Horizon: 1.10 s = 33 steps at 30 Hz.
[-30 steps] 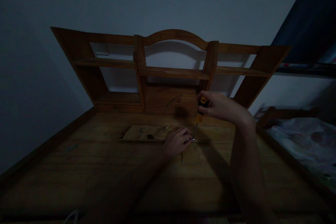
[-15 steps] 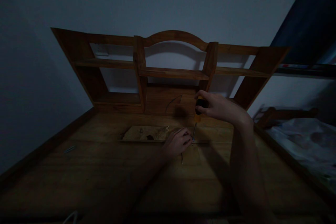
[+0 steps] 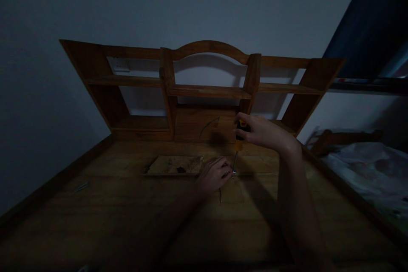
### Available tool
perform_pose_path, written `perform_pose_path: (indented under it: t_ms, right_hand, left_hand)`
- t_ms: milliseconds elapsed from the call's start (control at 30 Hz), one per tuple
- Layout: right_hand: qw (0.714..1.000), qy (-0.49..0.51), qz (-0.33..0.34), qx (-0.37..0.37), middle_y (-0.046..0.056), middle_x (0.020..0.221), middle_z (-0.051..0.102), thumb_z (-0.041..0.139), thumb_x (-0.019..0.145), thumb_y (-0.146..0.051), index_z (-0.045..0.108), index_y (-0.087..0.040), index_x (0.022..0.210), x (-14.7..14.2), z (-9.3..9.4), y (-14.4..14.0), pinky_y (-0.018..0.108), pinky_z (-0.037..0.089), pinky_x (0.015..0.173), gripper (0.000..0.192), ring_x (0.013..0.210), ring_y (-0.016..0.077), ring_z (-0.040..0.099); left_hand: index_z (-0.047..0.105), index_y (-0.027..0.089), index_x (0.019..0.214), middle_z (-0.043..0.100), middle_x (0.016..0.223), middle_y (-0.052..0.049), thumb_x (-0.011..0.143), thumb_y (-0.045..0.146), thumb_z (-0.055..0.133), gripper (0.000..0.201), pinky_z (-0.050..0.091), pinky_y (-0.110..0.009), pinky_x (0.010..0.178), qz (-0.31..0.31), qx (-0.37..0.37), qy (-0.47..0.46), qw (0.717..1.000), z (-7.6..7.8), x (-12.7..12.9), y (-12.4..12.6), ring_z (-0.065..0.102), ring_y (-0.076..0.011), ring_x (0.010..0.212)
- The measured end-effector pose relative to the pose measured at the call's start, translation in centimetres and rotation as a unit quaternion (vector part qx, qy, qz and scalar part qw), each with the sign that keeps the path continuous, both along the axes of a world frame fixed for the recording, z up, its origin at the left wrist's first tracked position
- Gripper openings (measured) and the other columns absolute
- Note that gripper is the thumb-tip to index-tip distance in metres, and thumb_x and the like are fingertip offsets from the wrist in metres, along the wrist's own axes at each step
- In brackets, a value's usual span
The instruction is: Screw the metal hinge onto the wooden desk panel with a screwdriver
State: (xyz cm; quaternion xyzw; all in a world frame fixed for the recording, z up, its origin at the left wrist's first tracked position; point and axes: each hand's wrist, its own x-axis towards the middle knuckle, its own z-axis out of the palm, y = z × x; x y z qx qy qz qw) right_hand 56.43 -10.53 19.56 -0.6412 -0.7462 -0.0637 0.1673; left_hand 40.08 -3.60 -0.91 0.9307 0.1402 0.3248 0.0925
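Over wooden desk [image 3: 108,208] | right hand [image 3: 259,130] grips yellow-black screwdriver [image 3: 239,145] | left hand [image 3: 212,175] by metal piece [image 3: 234,171], grip unclear

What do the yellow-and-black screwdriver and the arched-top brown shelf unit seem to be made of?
Yellow-and-black screwdriver: handle probably plastic, from its solid colours; shaft likely bare metal, thin, straight and greyish.
Arched-top brown shelf unit: apparently wood, from its faintly visible grain; perhaps varnished, but dim light leaves that open.
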Motion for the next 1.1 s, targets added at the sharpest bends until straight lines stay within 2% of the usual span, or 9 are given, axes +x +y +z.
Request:
perform_pose_path:
  t_ms: [133, 200, 333, 467, 700, 933, 1100]
  right_hand:
    - [0.999, -0.008, -0.045, 0.001, 0.007, 0.081, 0.067, 0.049, 0.091, -0.051, 0.057, -0.019, 0.101, 0.3, -0.2, 0.1, 0.029, 0.039, 0.064, 0.034, 0.076, 0.0231, 0.063]
    - [0.999, 0.001, -0.04, -0.004, 0.008, 0.084, 0.068, 0.052, 0.089, -0.053, 0.056, -0.019, 0.103, 0.4, -0.2, 0.1, 0.029, 0.04, 0.064, 0.037, 0.078, 0.0231, 0.063]
    - [0.999, 0.026, 0.014, -0.017, 0.004, 0.09, 0.068, 0.058, 0.087, -0.04, 0.054, -0.022, 0.114, 0.5, -0.1, 0.0, 0.026, 0.04, 0.065, 0.032, 0.078, 0.0193, 0.063]
    - [0.999, 0.026, 0.003, -0.019, 0.005, 0.085, 0.067, 0.058, 0.086, -0.04, 0.054, -0.021, 0.111, 0.5, -0.2, 0.1, 0.027, 0.037, 0.059, 0.031, 0.072, 0.0191, 0.062]
    - [0.999, 0.043, 0.01, -0.017, 0.006, 0.088, 0.068, 0.057, 0.088, -0.041, 0.055, -0.021, 0.106, 0.8, -0.3, 0.2, 0.027, 0.04, 0.063, 0.027, 0.077, 0.02, 0.063]
    - [0.999, 0.031, -0.005, 0.043, 0.006, 0.092, 0.068, 0.055, 0.09, -0.042, 0.052, -0.021, 0.112, 0.2, 0.7, -0.9, 0.029, 0.041, 0.068, 0.03, 0.082, 0.0226, 0.064]
    - [0.994, 0.048, 0.002, 0.101, 0.007, 0.101, 0.068, 0.054, 0.092, -0.036, 0.052, -0.022, 0.116, 0.0, 1.5, -1.7, 0.03, 0.042, 0.074, 0.028, 0.089, 0.0226, 0.064]
  left_hand:
    - [0.067, 0.019, 0.088, 0.061, 0.098, -0.004, 0.095, 0.027, 0.054, 0.017, 0.047, -0.03, 0.083, -0.006, 0.004, 0.004, 1.0, -0.1, 0.1, 0.2, 0.058, -0.0166, 0.093]
    - [0.067, 0.019, 0.087, 0.061, 0.098, -0.004, 0.095, 0.027, 0.053, 0.018, 0.047, -0.03, 0.083, -0.009, 0.007, 0.003, 1.0, -0.1, 0.1, 0.2, 0.058, -0.0169, 0.093]
    - [0.067, 0.019, 0.088, 0.061, 0.099, -0.004, 0.096, 0.029, 0.052, 0.019, 0.047, -0.03, 0.082, -0.007, 0.006, -0.001, 1.0, 0.0, 0.1, 0.1, 0.058, -0.017, 0.093]
    - [0.067, 0.019, 0.088, 0.061, 0.099, -0.004, 0.096, 0.028, 0.051, 0.02, 0.047, -0.03, 0.082, -0.007, 0.003, 0.004, 1.0, 0.3, 0.0, 0.0, 0.058, -0.0171, 0.094]
    - [0.067, 0.019, 0.089, 0.061, 0.099, -0.004, 0.096, 0.027, 0.052, 0.018, 0.047, -0.03, 0.082, -0.014, -0.006, 0.002, 1.0, 0.1, 0.0, 0.1, 0.058, -0.0167, 0.093]
    - [0.067, 0.02, 0.092, 0.061, 0.1, -0.004, 0.096, 0.027, 0.051, 0.017, 0.048, -0.031, 0.083, -0.014, -0.014, 0.004, 1.0, 0.1, 0.0, 0.1, 0.058, -0.0174, 0.095]
    - [0.066, 0.022, 0.102, 0.061, 0.105, -0.004, 0.095, 0.028, 0.054, 0.015, 0.049, -0.032, 0.084, 0.0, -0.015, 0.001, 1.0, -0.1, 0.1, 0.1, 0.059, -0.0185, 0.097]
